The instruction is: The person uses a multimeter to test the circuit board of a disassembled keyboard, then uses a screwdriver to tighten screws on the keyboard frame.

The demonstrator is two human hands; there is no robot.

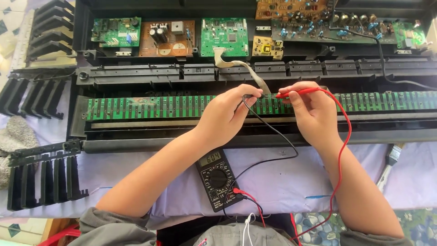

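Probes meet over the long green key-contact board [150,107] of an opened keyboard: the left hand [227,114] pinches the black probe [250,96], the right hand [312,109] pinches the red probe [291,94], tips nearly touching beside a grey ribbon cable [248,70]. Between the forearms, on the pale cloth [282,182], lies a black multimeter [217,179].

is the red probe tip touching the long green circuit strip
Cannot tell. In the head view the red probe in the right hand reaches the green contact board, but fingers hide the tip.

head camera looks steeply down, close above workbench [282,182].
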